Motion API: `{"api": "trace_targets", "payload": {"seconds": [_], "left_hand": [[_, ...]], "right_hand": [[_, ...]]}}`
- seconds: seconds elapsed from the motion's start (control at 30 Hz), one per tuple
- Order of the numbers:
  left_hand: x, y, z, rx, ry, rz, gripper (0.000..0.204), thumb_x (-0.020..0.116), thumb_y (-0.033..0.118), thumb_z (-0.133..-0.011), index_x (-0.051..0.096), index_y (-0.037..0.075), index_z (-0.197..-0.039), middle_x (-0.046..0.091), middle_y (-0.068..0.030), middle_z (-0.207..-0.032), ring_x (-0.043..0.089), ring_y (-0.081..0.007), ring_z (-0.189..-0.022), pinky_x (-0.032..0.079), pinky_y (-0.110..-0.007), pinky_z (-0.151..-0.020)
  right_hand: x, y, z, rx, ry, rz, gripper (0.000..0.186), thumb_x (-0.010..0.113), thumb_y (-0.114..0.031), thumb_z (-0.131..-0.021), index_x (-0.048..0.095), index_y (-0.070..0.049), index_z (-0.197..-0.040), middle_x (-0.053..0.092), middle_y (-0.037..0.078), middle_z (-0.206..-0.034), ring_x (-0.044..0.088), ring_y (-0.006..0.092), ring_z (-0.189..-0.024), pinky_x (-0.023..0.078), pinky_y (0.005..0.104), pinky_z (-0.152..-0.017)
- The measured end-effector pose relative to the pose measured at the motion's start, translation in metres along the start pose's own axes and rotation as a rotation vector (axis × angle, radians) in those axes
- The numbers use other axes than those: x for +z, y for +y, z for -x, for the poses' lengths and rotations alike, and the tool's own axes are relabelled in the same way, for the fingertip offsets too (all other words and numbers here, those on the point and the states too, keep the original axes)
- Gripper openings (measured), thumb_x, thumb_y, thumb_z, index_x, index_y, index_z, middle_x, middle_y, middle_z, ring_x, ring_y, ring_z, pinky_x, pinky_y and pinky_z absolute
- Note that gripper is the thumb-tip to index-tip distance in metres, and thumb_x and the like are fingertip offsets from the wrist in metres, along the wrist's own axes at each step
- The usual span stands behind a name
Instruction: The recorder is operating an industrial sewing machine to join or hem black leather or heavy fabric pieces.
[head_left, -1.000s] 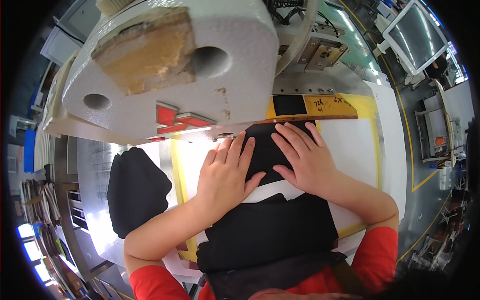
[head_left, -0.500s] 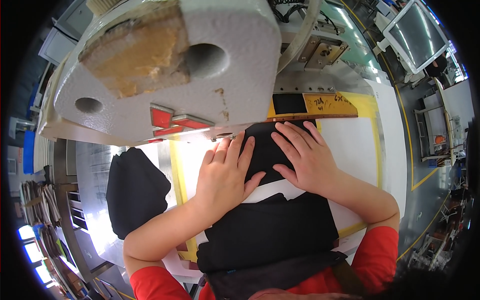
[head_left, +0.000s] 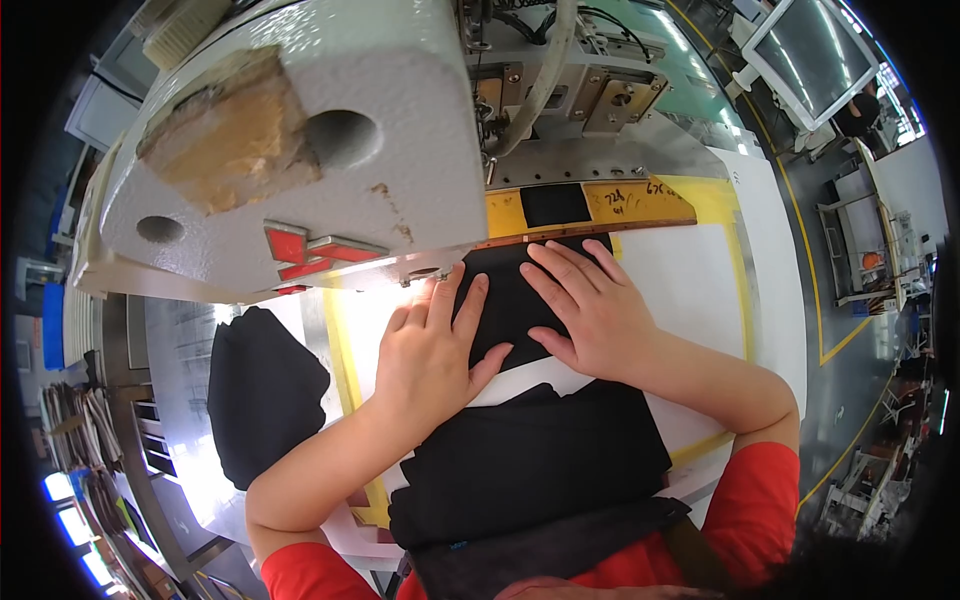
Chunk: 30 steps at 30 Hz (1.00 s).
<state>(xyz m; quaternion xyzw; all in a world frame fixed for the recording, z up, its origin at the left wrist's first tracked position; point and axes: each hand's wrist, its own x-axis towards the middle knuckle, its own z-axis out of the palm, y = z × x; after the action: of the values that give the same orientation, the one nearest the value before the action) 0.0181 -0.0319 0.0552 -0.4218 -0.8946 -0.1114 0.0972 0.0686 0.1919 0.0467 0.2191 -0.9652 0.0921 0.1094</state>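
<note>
A black fabric piece [head_left: 505,310] lies flat on the white work surface, its far edge meeting the yellow clamp plate [head_left: 640,203]. My left hand [head_left: 430,340] rests on its left side with fingers spread, the fingertips close to the underside of the grey machine head [head_left: 400,70]. On the right side of the same piece, my right hand [head_left: 590,310] lies flat with fingers apart, fingertips near the plate's edge. Nearer to me is a stack of black fabric pieces [head_left: 540,460]. Another black fabric pile [head_left: 265,395] sits at the left, beyond my left forearm.
The machine head looms over the left and far side, low above my left fingers. Behind the plate stand a metal bracket [head_left: 618,98] and a pale hose [head_left: 540,90]. Yellow tape [head_left: 745,290] borders the white surface. A screen [head_left: 815,60] stands at the far right.
The view has shifted slightly, so the machine head appears farther left and more of the bracket shows. Both hands stay on the fabric piece with little visible movement against it.
</note>
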Motion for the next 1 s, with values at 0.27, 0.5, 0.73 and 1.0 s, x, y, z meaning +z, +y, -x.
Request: {"api": "trace_targets", "payload": {"seconds": [0.27,0.5,0.73,1.0], "left_hand": [[-0.002,0.002,-0.001,0.02,0.011,-0.025,0.066,0.068,0.046,-0.081,0.055,0.004,-0.131,0.054,-0.0199,-0.128,0.061,-0.0319,-0.106,0.049,-0.037,-0.08],[-0.007,0.007,0.001,-0.063,-0.043,-0.028,0.068,0.073,0.04,-0.075,0.054,0.007,-0.132,0.054,-0.0159,-0.126,0.058,-0.0279,-0.086,0.047,-0.037,-0.081],[-0.012,0.01,0.0,-0.033,-0.009,-0.054,0.066,0.073,0.04,-0.076,0.055,0.004,-0.129,0.056,-0.017,-0.118,0.057,-0.0285,-0.091,0.045,-0.036,-0.081],[-0.015,0.018,-0.006,-0.067,0.012,-0.066,0.064,0.073,0.034,-0.073,0.055,0.006,-0.128,0.054,-0.0165,-0.122,0.057,-0.0323,-0.101,0.044,-0.04,-0.088]], "right_hand": [[0.0,0.002,0.0,-0.014,-0.005,-0.017,0.064,0.069,-0.033,-0.08,0.05,-0.001,-0.133,0.045,0.015,-0.141,0.046,0.0291,-0.13,0.031,0.0478,-0.109],[0.0,0.002,0.0,-0.043,0.035,-0.021,0.061,0.068,-0.033,-0.082,0.051,-0.001,-0.131,0.047,0.015,-0.139,0.047,0.0289,-0.129,0.032,0.0482,-0.108],[-0.002,0.003,0.0,-0.061,0.059,-0.031,0.058,0.066,-0.034,-0.084,0.052,-0.001,-0.13,0.048,0.015,-0.139,0.047,0.0284,-0.129,0.032,0.0478,-0.109],[-0.002,0.009,0.001,-0.112,0.106,-0.036,0.056,0.061,-0.039,-0.087,0.055,0.002,-0.125,0.051,0.019,-0.133,0.048,0.03,-0.126,0.032,0.0487,-0.109]]}}
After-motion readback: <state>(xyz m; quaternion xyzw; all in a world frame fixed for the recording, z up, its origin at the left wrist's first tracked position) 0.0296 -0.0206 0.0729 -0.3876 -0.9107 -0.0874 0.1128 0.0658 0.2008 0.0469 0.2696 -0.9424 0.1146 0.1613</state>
